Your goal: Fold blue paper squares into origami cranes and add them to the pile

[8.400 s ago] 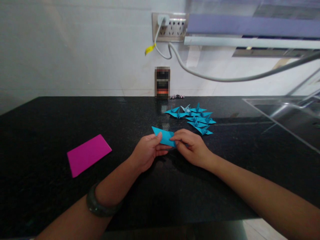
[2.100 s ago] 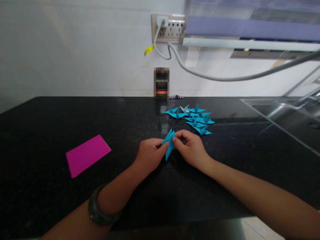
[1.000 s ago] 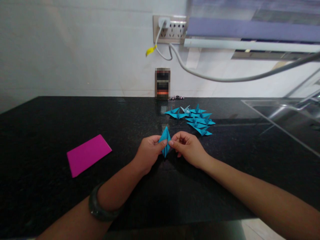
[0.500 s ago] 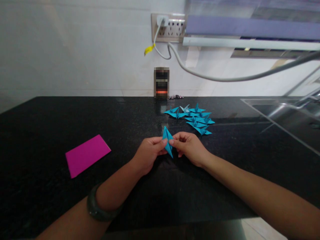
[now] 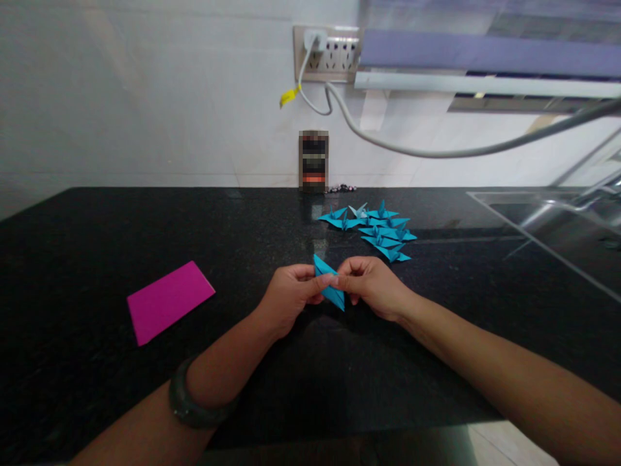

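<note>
Blue paper piece [image 5: 328,289]: narrow pointed fold, held just above the desk [image 5: 97,226], pinched at its middle by fingertips of left hand [image 5: 287,298] and right hand [image 5: 373,288]. Judged part-folded, with no wings formed yet. Finished blue cranes [image 5: 381,230]: cluster beyond the right hand. Magenta sheet [image 5: 169,301]: flat, well left, untouched.

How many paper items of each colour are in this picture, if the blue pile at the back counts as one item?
Blue: 2, the folded piece pinched by the left hand and right hand, and the pile behind it.
Pink: 1, the flat sheet.
Total: 3.
</note>
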The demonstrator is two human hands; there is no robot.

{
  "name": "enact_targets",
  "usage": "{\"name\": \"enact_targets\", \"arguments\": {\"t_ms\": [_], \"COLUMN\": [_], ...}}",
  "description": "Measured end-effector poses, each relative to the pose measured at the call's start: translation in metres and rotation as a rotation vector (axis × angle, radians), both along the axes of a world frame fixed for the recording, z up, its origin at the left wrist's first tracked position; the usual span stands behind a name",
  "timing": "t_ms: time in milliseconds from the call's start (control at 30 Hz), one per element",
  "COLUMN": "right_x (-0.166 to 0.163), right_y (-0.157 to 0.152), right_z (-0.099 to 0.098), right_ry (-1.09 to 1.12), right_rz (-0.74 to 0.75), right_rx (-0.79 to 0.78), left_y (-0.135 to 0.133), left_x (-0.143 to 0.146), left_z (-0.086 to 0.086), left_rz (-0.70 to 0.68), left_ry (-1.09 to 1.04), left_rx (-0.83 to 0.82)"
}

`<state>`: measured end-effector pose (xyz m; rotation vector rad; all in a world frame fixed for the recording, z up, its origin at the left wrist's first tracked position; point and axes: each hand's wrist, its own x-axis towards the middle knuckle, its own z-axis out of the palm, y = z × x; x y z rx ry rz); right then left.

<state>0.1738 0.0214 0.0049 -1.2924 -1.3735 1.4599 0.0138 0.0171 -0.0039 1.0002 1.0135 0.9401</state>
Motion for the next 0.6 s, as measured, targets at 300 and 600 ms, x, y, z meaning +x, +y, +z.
{"name": "enact_targets", "arguments": {"t_ms": [300, 600], "right_x": [-0.0009, 0.0037], "right_y": [0.0017, 0.0035], "right_z": [0.0058, 0.0007], "right_ry": [0.072, 0.217], "right_rz": [0.070, 0.069], "right_rx": [-0.222, -0.248], "left_y": [0.0000, 0.0010], "left_x": [0.0015, 0.0009], "left_z": [0.0017, 0.0020], "left_rz": [0.120, 0.196], "left_ry": [-0.005, -0.066], "left_rx": [0.004, 0.006]}}
